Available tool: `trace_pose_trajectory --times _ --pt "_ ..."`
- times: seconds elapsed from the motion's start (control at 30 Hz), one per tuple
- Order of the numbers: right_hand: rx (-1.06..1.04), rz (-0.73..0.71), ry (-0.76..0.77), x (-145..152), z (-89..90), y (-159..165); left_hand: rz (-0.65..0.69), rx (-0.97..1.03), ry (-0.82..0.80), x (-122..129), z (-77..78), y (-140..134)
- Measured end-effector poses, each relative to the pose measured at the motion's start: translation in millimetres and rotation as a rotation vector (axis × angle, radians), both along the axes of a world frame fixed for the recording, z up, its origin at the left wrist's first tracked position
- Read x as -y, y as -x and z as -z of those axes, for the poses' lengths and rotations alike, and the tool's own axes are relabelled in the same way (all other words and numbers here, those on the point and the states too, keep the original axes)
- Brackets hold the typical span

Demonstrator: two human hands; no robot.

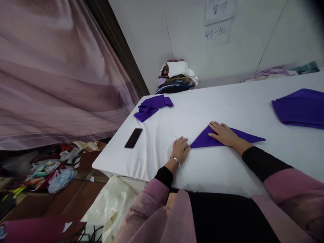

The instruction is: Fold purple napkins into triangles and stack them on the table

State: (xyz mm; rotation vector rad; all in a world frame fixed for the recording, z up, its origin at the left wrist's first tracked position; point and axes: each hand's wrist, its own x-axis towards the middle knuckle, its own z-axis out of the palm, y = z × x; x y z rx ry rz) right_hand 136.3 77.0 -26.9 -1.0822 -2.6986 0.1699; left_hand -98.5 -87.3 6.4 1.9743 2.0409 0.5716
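A purple cloth (205, 138), folded into a long flat triangle, lies on the white-covered table in front of me. My left hand (180, 148), with a bracelet at the wrist, holds the cloth's pointed left corner between thumb and fingers, low against the tabletop. Flat across the middle of the same cloth rests my right hand (224, 134), fingers stretched out and slightly apart. It covers part of the top edge, while the right point of the triangle sticks out beyond the wrist.
On the white table (157, 148) are a crumpled purple cloth (152, 105), a black phone (133, 138) and another folded purple cloth (301, 108) at the right. Behind stands a pile of folded clothes (177, 77). A pink curtain (58, 74) hangs at left, above plastic bags (62, 179).
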Motion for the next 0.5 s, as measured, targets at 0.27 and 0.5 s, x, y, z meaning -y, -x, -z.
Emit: trace_pose_trajectory --times 0.27,0.5 --pt "-0.015 0.000 -0.019 1.0 0.3 1.3 0.018 -0.008 -0.037 0.7 -0.3 -1.1" --pt "-0.003 0.007 -0.008 3.7 -3.9 3.4 -0.040 -0.087 0.005 3.3 -7.2 -6.0"
